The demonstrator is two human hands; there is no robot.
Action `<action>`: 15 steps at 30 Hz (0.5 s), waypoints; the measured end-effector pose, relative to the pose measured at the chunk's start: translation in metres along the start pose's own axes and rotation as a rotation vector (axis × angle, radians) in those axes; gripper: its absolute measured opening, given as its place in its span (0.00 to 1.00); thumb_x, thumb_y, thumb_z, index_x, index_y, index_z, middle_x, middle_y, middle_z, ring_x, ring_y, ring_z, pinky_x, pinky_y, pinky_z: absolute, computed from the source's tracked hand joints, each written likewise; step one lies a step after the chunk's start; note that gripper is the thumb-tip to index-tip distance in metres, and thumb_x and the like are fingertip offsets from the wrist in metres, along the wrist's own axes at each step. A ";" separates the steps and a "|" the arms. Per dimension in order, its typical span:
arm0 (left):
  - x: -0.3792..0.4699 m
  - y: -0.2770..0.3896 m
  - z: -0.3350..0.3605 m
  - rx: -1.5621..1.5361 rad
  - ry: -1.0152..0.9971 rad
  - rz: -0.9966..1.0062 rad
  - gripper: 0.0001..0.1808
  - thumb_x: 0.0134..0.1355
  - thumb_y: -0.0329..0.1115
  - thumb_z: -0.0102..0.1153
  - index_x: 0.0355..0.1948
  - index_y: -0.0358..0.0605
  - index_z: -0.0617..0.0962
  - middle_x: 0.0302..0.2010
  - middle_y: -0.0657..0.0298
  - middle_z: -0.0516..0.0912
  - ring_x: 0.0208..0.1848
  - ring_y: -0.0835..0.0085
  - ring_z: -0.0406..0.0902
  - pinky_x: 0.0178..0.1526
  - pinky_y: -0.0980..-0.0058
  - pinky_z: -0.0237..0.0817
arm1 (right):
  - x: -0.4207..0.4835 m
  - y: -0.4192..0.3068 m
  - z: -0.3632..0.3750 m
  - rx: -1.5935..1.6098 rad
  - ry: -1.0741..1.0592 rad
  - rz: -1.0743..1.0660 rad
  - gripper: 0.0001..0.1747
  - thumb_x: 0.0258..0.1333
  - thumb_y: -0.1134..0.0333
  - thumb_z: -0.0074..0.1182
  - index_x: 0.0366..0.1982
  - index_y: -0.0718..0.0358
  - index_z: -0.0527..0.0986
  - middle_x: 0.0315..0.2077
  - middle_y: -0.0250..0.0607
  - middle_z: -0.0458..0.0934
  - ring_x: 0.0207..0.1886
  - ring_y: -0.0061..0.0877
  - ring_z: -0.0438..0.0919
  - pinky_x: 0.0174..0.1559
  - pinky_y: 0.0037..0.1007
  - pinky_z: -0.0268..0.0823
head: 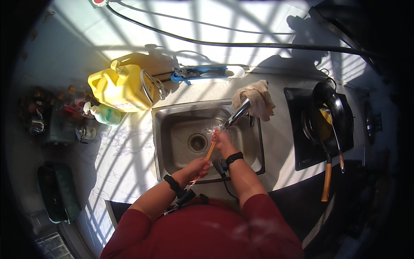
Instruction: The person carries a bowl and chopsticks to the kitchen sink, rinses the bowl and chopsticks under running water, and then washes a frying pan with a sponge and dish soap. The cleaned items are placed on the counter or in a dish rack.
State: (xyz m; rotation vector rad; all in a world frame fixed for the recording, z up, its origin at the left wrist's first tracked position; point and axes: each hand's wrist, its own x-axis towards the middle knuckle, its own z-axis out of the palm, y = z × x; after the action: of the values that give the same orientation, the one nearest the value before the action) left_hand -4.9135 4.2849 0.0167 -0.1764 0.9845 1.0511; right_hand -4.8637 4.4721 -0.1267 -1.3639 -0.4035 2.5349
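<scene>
My left hand [197, 167] grips the near end of a pair of wooden chopsticks [211, 151] over the front of a stainless steel sink [166, 142]. My right hand [222, 141] is closed around their far end, just under the spout of a chrome faucet [237, 113]. Water splashes about the right fingers. Left of that hand, the round drain [197, 143] shows in the basin floor. A beige cloth [255, 97] is draped over the faucet's upper part. How many chopsticks there are is hard to tell.
To the left stand a yellow jug [121, 87] and a green pump bottle [105, 114]. A blue holder [200, 73] with a steel scourer lies behind the sink. On the right, a black wok [328, 110] and a spatula [336, 139] rest on the cooktop [296, 129], handles jutting over the front edge.
</scene>
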 end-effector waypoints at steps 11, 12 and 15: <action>0.031 0.007 -0.010 0.009 0.065 0.135 0.11 0.67 0.38 0.38 0.33 0.44 0.69 0.18 0.66 0.68 0.18 0.75 0.65 0.20 0.77 0.59 | -0.052 0.007 -0.001 0.164 -0.348 0.235 0.09 0.60 0.71 0.40 0.40 0.66 0.69 0.38 0.50 0.76 0.38 0.40 0.77 0.39 0.42 0.72; 0.039 0.004 -0.007 0.047 0.098 0.149 0.11 0.67 0.38 0.39 0.33 0.44 0.69 0.18 0.66 0.68 0.18 0.75 0.65 0.20 0.76 0.59 | -0.059 0.014 0.006 0.137 -0.391 0.259 0.09 0.60 0.71 0.41 0.40 0.65 0.69 0.35 0.48 0.77 0.36 0.38 0.77 0.38 0.40 0.73; 0.044 -0.003 -0.006 0.031 0.068 0.120 0.07 0.64 0.35 0.41 0.31 0.44 0.68 0.18 0.66 0.68 0.17 0.76 0.65 0.19 0.77 0.59 | -0.060 0.025 0.020 0.117 -0.062 0.316 0.07 0.57 0.74 0.46 0.39 0.63 0.69 0.29 0.41 0.75 0.27 0.29 0.74 0.33 0.34 0.72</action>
State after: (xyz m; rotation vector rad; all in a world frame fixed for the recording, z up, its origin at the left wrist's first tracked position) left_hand -4.9091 4.3084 -0.0205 -0.1299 1.0832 1.1454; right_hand -4.8502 4.4265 -0.0777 -1.4037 -0.0489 2.8054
